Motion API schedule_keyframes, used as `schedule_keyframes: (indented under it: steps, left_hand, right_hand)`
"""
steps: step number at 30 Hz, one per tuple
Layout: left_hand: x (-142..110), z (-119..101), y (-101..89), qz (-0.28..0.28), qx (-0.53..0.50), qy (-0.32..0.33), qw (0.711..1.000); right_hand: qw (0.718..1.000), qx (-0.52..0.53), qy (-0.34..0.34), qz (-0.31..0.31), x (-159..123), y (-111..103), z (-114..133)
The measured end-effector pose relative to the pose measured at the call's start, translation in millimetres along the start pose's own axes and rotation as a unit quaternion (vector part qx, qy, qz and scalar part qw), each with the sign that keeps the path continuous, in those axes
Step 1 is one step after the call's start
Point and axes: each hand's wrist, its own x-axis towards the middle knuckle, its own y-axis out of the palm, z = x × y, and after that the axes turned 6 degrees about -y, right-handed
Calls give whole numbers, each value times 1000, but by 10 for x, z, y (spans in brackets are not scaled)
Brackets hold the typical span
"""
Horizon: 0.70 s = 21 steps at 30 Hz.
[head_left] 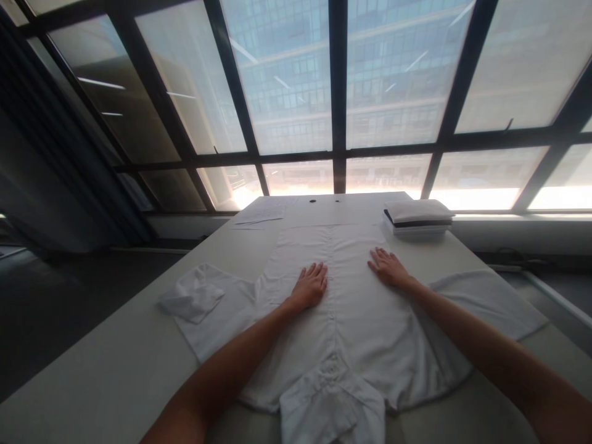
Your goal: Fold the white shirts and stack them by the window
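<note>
A white button-up shirt (pixel 361 308) lies spread on the table, its collar towards me and its hem at the far side. The row of buttons runs up the middle. My left hand (pixel 311 285) rests flat on the shirt just left of the buttons, fingers stretched out. On the right front panel, my right hand (pixel 387 266) lies flat with its fingers apart. Neither hand grips the cloth. The left sleeve is bunched at its end, while the right sleeve stretches out beneath my right forearm, which covers part of it.
On the far right of the white table (pixel 115 345) sits a stack of folded cloth (pixel 419 217), with a dark layer in it. Sheets of paper (pixel 259 213) lie at the far left. Behind the table stand large windows (pixel 287 80), with a dark curtain (pixel 60 135) on the left.
</note>
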Motion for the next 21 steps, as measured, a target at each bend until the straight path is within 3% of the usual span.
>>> schedule_keyframes:
  steps: [5, 11, 14, 19, 21]
  left_hand:
    - [-9, -12, -13, -1, 4, -1, 1000]
    - [-5, -17, -11, -2, 5, -3, 1000]
    - [-1, -20, -6, -2, 4, -5, 1000]
    - [-10, -24, -9, -6, 4, -3, 1000]
    - [-17, -29, -20, -5, 5, -2, 1000]
  right_hand:
    - [998, -17, 61, -12, 81, 65, -231]
    - [996, -40, 72, -18, 103, 21, -119]
    - [996, -49, 56, -40, 197, -37, 175]
    - [994, 41, -96, -40, 484, 8, 938]
    - [988, 65, -139, -28, 614, 55, 1132]
